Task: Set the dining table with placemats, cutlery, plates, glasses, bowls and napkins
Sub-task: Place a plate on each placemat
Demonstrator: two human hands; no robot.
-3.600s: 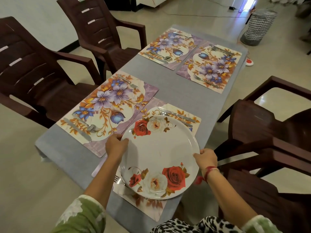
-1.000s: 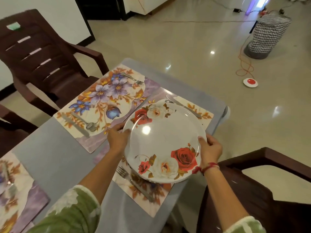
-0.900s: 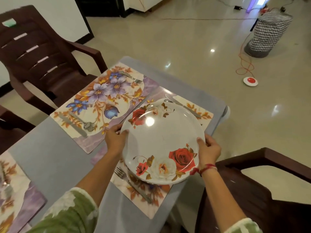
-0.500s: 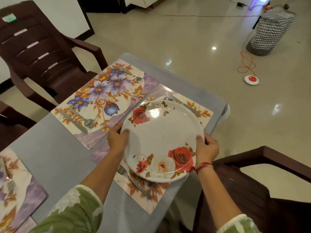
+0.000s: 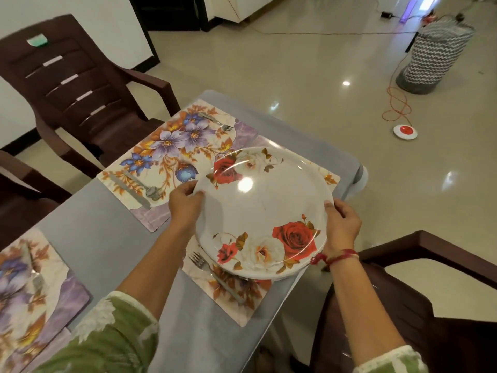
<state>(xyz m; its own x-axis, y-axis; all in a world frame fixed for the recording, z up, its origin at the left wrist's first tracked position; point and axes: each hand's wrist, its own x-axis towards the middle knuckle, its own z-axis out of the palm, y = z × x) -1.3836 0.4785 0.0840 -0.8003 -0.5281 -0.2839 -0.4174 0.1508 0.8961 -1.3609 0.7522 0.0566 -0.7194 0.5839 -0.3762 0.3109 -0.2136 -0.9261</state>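
Plate (image 5: 265, 208), rose-patterned: left grip (image 5: 185, 203) and right grip (image 5: 343, 224) each pinch its rim above the placemat (image 5: 231, 300). Hazard: lowered off-centre, it could land on the fork (image 5: 212, 273).

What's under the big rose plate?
A flowery placemat, with a fork on its near end. The plate hides the mat's middle, so anything lying there cannot be seen.

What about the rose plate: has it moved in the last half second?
Yes. Against the placemat beneath, the rose plate has crept toward the mat's far end, now hiding the knife that showed there.
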